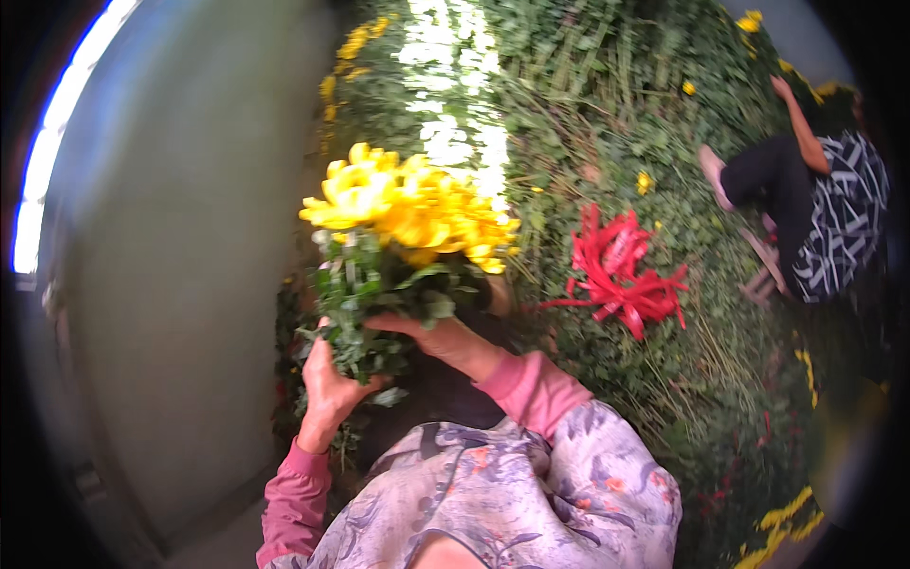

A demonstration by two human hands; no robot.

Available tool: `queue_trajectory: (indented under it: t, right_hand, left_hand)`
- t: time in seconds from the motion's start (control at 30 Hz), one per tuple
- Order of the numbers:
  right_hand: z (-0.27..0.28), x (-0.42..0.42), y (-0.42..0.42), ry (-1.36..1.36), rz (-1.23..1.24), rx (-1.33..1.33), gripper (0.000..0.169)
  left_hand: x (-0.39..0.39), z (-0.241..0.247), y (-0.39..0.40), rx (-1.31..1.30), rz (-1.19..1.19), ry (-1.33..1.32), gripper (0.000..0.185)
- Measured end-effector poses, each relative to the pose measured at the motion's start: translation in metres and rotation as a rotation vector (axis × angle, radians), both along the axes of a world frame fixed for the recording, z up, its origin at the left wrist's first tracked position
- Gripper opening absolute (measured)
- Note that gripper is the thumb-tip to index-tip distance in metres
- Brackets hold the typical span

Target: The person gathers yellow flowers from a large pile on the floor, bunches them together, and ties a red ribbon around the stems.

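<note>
Between my hands is a bunch of yellow chrysanthemums (419, 210), its blooms pointing away from me and its leafy green stems toward my body. My left hand (329, 387) wraps the lower stems, thumb and fingers on either side. Higher up, just beneath the flower heads, my right hand (444, 341) grips the foliage from the right; leaves hide part of its fingers. A tangled heap of red ribbon strips (622, 270) lies on the greenery to the right of the bunch.
Cut stems and leaves (590, 121) cover the ground ahead and to the right. A plain wall (185, 284) rises close on my left. Another person (832, 206) sits low at the right. Rows of yellow flowers (348, 53) line the far left edge of the pile. Bright sunlight (455, 92) strikes the greenery.
</note>
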State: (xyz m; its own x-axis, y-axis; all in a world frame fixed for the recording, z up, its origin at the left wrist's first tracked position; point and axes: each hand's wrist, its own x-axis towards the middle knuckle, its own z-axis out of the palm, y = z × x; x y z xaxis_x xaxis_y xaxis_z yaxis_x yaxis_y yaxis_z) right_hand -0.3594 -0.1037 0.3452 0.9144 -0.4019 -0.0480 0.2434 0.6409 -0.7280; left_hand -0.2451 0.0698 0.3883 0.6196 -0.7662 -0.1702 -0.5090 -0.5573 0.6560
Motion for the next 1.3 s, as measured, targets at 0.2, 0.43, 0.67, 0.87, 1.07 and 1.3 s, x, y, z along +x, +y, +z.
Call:
queue_trajectory:
  t: [0.2,0.43,0.67,0.87,1.07,1.3]
  right_hand:
    - [0.012,-0.008,-0.012,-0.092,-0.117,-0.202,0.063]
    - [-0.082,-0.072,-0.072,0.455,-0.293,-0.598,0.034]
    - [-0.28,-0.197,-0.155,1.402,-0.744,-1.012,0.016]
    - [-0.299,-0.221,-0.188,1.608,-0.505,-1.086,0.021]
    - [-0.273,-0.227,-0.202,1.17,-0.691,-0.647,0.036]
    - [-0.174,-0.252,-0.221,0.726,-0.684,-0.004,0.013]
  left_hand:
    - [0.006,-0.007,-0.014,-0.173,-0.066,0.114,0.036]
    - [0.038,0.024,-0.01,0.035,0.239,0.394,0.038]
    - [0.052,0.005,-0.023,0.045,0.255,0.482,0.044]
    - [0.064,0.006,-0.011,0.186,0.196,0.444,0.056]
    - [0.074,-0.003,0.002,0.098,0.167,0.401,0.054]
    - [0.061,0.003,-0.015,0.067,0.349,0.558,0.029]
